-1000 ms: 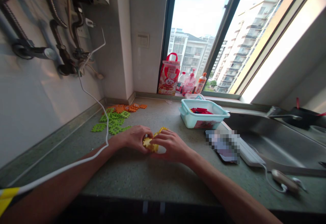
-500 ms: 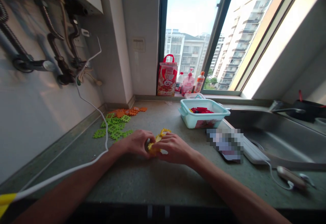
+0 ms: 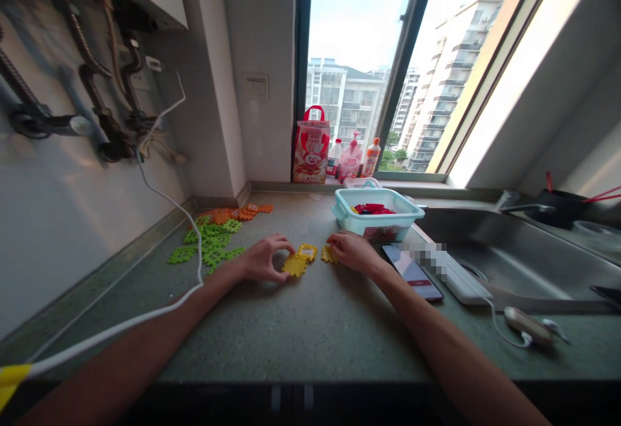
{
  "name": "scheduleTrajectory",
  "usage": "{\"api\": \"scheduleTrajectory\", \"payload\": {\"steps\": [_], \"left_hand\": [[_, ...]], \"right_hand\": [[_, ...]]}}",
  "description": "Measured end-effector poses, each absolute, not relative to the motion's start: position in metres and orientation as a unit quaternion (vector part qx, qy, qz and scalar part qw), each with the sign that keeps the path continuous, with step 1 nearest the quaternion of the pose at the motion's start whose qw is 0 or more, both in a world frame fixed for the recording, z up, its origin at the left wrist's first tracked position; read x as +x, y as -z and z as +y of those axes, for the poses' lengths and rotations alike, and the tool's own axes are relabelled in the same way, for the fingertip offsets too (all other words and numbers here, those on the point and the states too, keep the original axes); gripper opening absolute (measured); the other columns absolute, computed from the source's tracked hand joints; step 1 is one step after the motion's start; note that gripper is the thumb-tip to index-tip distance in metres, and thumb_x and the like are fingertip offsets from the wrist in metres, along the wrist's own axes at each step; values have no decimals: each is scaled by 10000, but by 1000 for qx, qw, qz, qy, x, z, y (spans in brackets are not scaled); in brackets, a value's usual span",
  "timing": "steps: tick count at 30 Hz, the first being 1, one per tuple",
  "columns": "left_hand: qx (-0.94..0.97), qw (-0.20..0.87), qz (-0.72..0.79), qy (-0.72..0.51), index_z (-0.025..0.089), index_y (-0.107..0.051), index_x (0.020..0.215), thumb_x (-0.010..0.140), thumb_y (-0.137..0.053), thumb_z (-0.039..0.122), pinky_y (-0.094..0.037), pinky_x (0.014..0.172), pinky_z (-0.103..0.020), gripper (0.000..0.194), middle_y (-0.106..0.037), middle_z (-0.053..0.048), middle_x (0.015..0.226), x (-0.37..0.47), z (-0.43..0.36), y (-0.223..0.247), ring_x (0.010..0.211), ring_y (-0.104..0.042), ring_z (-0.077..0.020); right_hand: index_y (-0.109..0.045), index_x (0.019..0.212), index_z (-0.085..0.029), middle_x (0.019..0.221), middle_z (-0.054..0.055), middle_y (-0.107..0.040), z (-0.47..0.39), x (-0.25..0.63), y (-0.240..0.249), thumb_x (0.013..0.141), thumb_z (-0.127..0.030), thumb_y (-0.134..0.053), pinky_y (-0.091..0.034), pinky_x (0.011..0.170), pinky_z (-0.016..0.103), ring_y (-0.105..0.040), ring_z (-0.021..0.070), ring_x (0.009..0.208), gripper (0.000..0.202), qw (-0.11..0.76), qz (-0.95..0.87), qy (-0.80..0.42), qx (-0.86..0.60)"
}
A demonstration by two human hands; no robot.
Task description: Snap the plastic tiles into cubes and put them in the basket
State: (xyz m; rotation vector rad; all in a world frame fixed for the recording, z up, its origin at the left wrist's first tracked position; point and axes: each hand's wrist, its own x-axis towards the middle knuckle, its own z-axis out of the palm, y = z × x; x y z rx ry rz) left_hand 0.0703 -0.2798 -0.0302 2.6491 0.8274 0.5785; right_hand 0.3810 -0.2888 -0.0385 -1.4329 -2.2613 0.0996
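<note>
Between the thumb and fingertips of my left hand (image 3: 266, 258) is a yellow toothed-edge building piece (image 3: 294, 265), low over the counter. A second yellow piece (image 3: 307, 252), with an open frame-like middle, touches or overlaps its far right corner; whether they are joined I cannot tell. My right hand (image 3: 356, 251) is closed on another yellow toothed piece (image 3: 329, 255), partly hidden by the fingers. Left of my left hand lie several flat green pieces (image 3: 212, 238), with several orange pieces (image 3: 233, 214) behind them.
A light-blue tub (image 3: 388, 224) with red pieces stands behind my right hand. To the right lie a phone (image 3: 412, 274), a white power strip (image 3: 463, 280) and the sink (image 3: 509, 251). A white cable (image 3: 121, 326) crosses over my left forearm. Bottles (image 3: 352, 159) line the windowsill.
My hands have moved apart. My right hand has shifted right with one yellow piece, while the other two stay by my left hand. The view has turned slightly right.
</note>
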Motion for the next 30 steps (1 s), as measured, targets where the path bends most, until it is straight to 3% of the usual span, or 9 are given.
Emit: {"api": "scheduleTrajectory", "payload": {"steps": [5,11,18,25,30], "left_hand": [[925,137,296,-193,211,-695,1115,671,-855,358,-470,1045,-374,494,-706,-59,1143,74,-281,32,1092,-640,-251],[930,130,287,-191,199,-691,1094,682,-827,354,-469,1017,-365,461,-720,-59,1099,77,-284,32,1051,-649,-244],[941,82,271,-185,215,-704,1046,683,-831,394,-438,1020,-395,424,-749,-46,1067,78,-292,29,1059,-649,-270],[925,61,308,-215,222,-694,989,692,-844,477,-432,1003,-413,419,-762,-47,1041,80,-300,27,1025,-647,-275],[927,59,312,-197,215,-717,995,706,-834,554,-453,956,-412,461,-757,-54,1029,84,-303,31,1011,-656,-281]], "right_hand": [[-735,1257,-226,1165,107,-764,-291,364,43,865,-257,-729,-528,986,380,-703,274,1090,394,240,-883,-46,-400],[-804,1087,-253,1053,61,-797,-288,352,49,870,-195,-697,-537,936,350,-712,248,992,249,231,-886,-46,-400],[-799,1050,-248,1010,60,-790,-285,350,52,800,-169,-727,-533,913,344,-699,244,963,271,248,-877,-50,-408],[-769,1076,-223,1205,107,-744,-289,350,47,850,-296,-752,-503,1009,399,-674,275,1111,238,250,-894,-49,-369],[-765,1049,-213,1020,83,-782,-285,344,49,862,-252,-752,-524,938,374,-699,250,1000,192,255,-894,-64,-363]]}}
